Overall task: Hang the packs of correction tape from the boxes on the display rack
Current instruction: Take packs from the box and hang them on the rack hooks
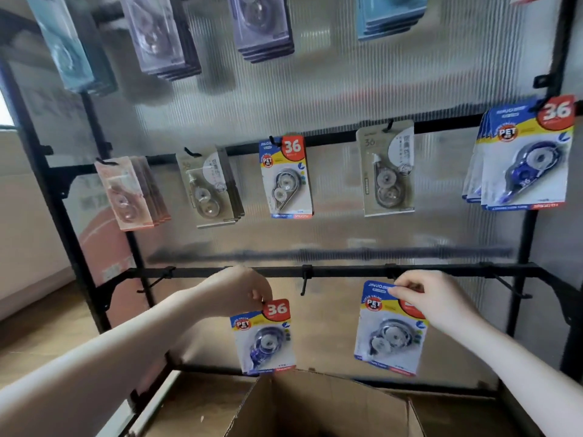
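My left hand (239,291) pinches the top of a blue-and-yellow correction tape pack (263,339) marked 36, just below the lowest rail (347,272) of the black display rack. My right hand (435,301) pinches the top of a second, similar pack (389,335), held right under a hook on the same rail. Both packs hang upright. An open cardboard box (315,405) stands below them.
The middle rail (331,138) carries several hooks with hung packs: pink (129,193), beige (208,190), blue (287,178), beige (388,171) and a blue stack (523,159). More packs hang on the top row. Bare hooks (304,282) stick out from the lowest rail.
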{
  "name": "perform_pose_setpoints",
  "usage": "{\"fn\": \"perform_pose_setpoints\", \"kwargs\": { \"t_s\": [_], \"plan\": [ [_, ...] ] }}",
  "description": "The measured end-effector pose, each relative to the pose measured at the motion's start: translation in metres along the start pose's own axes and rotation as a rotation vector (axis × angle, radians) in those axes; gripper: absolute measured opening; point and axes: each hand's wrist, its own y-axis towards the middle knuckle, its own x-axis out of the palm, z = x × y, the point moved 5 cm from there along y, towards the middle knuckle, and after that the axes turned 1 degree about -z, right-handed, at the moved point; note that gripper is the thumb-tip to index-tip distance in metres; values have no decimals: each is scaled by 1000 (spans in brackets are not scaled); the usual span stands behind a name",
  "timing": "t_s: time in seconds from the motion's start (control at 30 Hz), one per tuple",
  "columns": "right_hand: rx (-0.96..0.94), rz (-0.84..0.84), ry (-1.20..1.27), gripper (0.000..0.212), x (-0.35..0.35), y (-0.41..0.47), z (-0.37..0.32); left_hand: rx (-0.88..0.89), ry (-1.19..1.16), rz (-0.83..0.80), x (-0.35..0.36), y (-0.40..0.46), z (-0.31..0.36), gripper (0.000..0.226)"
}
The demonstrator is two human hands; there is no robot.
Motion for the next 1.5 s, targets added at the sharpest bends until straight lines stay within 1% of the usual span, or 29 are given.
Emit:
{"fn": "perform_pose_setpoints", "kwargs": {
  "t_s": [0.07, 0.2, 0.27, 0.37, 0.47, 0.6, 0.73, 0.83, 1.0, 1.13, 1.37, 1.5],
  "plan": [
    [-18, 43, 21, 17, 2, 7, -15, 31, -39, 43, -10, 0, -6, 16],
    [-71, 101, 48, 21, 4, 21, -47, 76, -98, 124, -31, 4, -26, 16],
    [-74, 124, 47, 20, 2, 29, -63, 94, -144, 163, -40, 7, -37, 17],
    [-81, 141, 69, 23, 0, 46, -92, 129, -153, 210, -51, 8, -52, 19],
    [-110, 161, 45, 17, -1, 67, -129, 157, -159, 236, -64, 1, -69, 18],
    [-221, 206, -11, 13, 4, 104, -186, 159, -165, 291, -80, -15, -102, 15],
    [-343, 321, -45, 15, 3, 134, -235, 156, -199, 332, -88, -28, -130, 15],
    [-374, 378, -73, 17, 3, 152, -255, 133, -205, 347, -87, -32, -147, 14],
    [-381, 470, -157, 19, -1, 171, -263, 129, -214, 338, -81, -34, -161, 14],
    [-369, 370, -167, 18, 2, 176, -262, 122, -215, 319, -79, -34, -164, 14],
    [-399, 244, -259, 22, -2, 167, -264, 121, -212, 315, -73, -31, -158, 13],
    [-345, 147, -274, 23, -8, 170, -259, 115, -196, 297, -67, -28, -155, 14]
  ]
}}
